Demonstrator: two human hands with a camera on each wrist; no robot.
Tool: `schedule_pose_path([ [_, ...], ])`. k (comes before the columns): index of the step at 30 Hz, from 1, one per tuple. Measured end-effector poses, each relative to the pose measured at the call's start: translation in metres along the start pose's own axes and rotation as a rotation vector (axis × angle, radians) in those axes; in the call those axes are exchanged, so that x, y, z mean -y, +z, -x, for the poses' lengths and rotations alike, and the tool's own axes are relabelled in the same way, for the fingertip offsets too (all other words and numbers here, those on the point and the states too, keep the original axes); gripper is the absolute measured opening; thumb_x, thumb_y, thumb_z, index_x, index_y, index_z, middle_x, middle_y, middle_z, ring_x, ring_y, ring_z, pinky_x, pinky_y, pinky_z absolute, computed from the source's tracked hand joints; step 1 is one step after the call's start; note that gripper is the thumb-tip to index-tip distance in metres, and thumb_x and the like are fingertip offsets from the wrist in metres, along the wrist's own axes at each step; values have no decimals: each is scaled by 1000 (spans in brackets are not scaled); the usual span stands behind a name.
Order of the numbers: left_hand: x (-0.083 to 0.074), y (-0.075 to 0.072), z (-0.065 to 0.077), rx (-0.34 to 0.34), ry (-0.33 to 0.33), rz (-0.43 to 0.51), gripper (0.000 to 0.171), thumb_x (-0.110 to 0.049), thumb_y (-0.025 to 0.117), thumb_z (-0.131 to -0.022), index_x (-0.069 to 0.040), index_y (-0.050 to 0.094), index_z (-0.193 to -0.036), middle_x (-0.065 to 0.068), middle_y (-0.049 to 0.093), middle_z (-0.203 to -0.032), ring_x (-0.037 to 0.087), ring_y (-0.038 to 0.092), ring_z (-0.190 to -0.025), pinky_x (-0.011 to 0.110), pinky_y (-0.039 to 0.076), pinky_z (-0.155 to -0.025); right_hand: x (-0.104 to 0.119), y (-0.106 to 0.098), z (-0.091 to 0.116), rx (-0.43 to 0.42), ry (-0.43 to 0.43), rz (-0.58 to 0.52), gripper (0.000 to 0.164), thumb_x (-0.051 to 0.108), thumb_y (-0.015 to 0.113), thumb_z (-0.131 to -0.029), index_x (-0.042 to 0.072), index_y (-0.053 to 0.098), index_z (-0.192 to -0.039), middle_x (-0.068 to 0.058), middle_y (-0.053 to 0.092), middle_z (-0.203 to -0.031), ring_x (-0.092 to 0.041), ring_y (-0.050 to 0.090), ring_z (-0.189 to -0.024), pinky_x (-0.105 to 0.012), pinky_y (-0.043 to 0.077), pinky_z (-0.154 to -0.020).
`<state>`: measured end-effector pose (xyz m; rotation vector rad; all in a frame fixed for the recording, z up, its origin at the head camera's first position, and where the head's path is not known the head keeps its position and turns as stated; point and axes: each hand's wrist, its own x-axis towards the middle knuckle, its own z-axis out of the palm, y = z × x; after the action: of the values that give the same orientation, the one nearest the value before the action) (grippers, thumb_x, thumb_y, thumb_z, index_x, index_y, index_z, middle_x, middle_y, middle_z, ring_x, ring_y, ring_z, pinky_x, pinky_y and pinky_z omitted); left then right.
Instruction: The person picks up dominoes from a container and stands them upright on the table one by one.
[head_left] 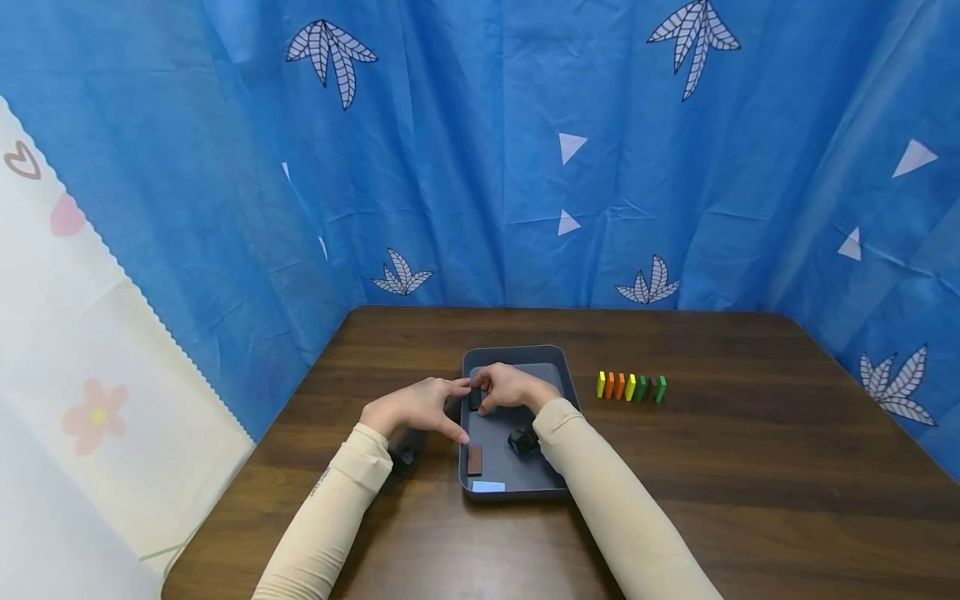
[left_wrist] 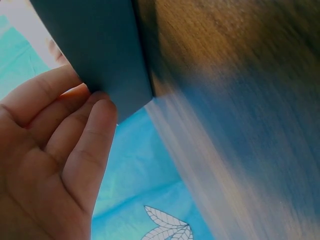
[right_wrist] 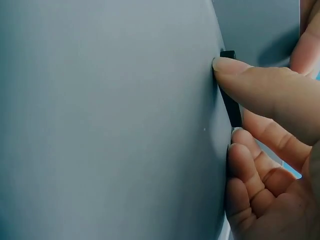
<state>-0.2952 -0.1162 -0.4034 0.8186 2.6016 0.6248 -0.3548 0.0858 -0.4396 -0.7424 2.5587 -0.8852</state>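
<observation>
A shallow dark grey tray point(head_left: 517, 471) lies on the wooden table in the head view. Inside it, my right hand point(head_left: 513, 388) pinches a small black block point(right_wrist: 230, 102) between thumb and fingers, close against the tray's left wall. My left hand point(head_left: 422, 406) reaches over the left rim with thumb and fingers spread apart. In the left wrist view its fingertips touch the tray's outer wall point(left_wrist: 102, 55). Below the left thumb, a brown block point(head_left: 475, 460) lies along the same wall. A light blue block point(head_left: 488, 487) rests in the tray's near left corner.
Right of the tray, several small blocks point(head_left: 631, 387) in yellow, orange, green and brown stand in a row on the table point(head_left: 750, 433). Behind the table's far edge hangs a blue curtain point(head_left: 480, 167); a pale curtain point(head_left: 97, 350) hangs at the left.
</observation>
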Motion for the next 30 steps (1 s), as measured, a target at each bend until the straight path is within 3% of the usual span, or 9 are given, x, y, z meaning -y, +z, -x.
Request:
schedule_pose_path([
  [11,-1,-1,1,-5,-5,13,90,-41,84,-80,-3,44,-150,6,34,-163,26,42,-145,46,41,-114,0,-1,1,-18,0,-45,38,11,83,-81,6,70,-117,-6,64,-102,-18,55,-90,-28,51,-80],
  [19,-1,0,0,1,-13,8,90,-42,84,-80,-3,43,-151,5,33,-164,27,38,-147,47,38,-116,-8,-7,3,-57,-16,-189,33,9,82,-81,3,70,-111,-8,69,-103,-17,62,-90,-32,54,-84],
  [24,-1,1,0,1,-10,12,90,-42,84,-80,-3,44,-150,6,33,-163,28,38,-148,48,37,-117,-9,-9,7,-83,-2,-250,39,5,78,-82,0,67,-119,-11,70,-106,-17,65,-90,-35,55,-90],
  [30,-2,0,-1,3,-13,4,91,-42,83,-80,-2,42,-151,9,32,-163,29,36,-149,48,36,-117,-10,-12,10,-133,1,-342,44,-6,70,-80,-3,60,-123,-17,63,-110,-20,66,-86,-33,58,-81],
])
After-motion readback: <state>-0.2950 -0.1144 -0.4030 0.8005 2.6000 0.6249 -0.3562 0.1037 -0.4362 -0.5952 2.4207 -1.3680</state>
